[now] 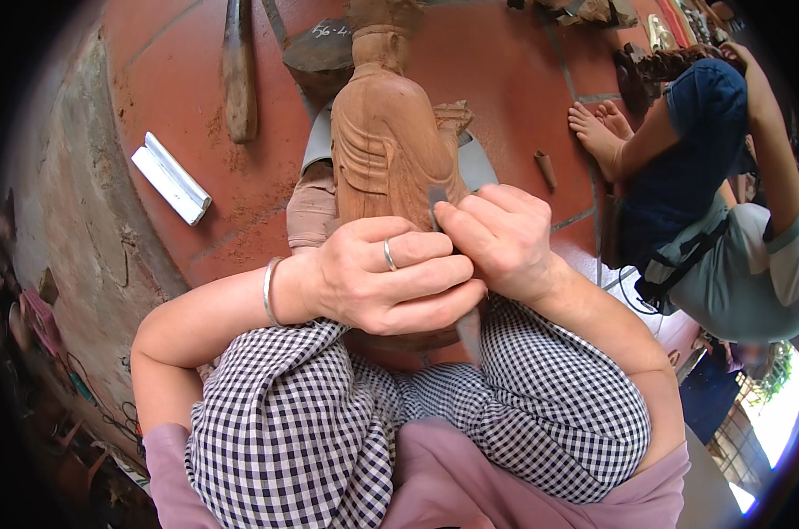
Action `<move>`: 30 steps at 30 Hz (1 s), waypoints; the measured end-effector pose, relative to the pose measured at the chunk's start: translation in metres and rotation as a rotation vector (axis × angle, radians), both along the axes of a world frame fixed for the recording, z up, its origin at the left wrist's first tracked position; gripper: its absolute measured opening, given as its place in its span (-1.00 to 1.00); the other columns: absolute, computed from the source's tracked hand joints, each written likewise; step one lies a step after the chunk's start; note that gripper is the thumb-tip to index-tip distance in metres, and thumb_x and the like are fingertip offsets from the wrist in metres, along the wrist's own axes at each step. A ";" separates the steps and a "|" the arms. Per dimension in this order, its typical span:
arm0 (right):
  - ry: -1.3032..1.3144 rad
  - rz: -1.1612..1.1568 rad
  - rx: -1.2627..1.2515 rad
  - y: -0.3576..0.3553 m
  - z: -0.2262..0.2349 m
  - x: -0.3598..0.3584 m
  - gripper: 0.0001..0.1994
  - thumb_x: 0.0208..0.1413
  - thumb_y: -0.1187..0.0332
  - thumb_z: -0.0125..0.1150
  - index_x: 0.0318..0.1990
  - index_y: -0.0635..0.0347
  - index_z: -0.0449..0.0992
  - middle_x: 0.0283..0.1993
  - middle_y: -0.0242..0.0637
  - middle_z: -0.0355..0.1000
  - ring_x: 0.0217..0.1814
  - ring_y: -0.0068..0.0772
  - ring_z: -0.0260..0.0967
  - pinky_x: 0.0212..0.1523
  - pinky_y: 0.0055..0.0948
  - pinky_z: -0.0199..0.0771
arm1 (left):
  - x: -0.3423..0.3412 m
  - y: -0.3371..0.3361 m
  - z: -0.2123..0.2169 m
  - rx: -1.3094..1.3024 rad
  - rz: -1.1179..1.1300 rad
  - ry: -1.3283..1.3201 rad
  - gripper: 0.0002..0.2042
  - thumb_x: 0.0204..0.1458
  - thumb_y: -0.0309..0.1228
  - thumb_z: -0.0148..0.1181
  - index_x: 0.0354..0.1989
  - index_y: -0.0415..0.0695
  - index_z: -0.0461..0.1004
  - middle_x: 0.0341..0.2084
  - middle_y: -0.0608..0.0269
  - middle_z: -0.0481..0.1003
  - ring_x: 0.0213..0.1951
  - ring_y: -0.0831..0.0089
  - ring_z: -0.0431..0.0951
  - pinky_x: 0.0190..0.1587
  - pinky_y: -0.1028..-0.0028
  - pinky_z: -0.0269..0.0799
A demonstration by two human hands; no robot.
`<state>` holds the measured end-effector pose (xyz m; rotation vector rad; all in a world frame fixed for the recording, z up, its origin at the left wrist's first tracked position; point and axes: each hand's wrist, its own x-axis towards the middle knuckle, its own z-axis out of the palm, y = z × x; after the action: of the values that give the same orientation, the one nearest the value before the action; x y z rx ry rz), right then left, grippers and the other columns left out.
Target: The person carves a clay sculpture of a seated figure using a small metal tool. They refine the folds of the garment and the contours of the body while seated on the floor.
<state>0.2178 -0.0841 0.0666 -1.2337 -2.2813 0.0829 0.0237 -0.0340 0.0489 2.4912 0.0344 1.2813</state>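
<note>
Statue (386, 141): pale brown carved wood with robe folds, lying toward 12 o'clock; left hand (386, 278) clasps its base, right hand (501, 238) grips a grey chisel (437, 199) against it.

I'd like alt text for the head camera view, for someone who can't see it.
Seen from above, two hands work on a carved wooden figure over a red tiled floor: the left hand steadies it, the right hand grips a thin dark tool. Another person sits at right.

Checked black-and-white trousers, mauve top; silver bangle (268, 291), ring (388, 255).
</note>
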 end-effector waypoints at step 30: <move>0.124 -0.022 -0.061 -0.016 -0.023 0.007 -0.64 -0.20 0.32 0.35 -0.16 0.25 0.61 -0.53 -0.45 0.44 -0.52 -0.45 0.43 -0.53 -0.42 0.45 | -0.009 0.002 0.027 0.402 -0.011 0.472 -0.76 -0.15 -0.51 0.24 -0.28 -0.36 0.62 -0.26 -0.06 0.63 -0.19 0.20 0.71 -0.23 0.48 0.66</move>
<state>0.2249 -0.0998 0.0435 -1.2487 -2.1728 0.2166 0.0152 -0.0321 0.0759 3.0810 -0.1358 0.7200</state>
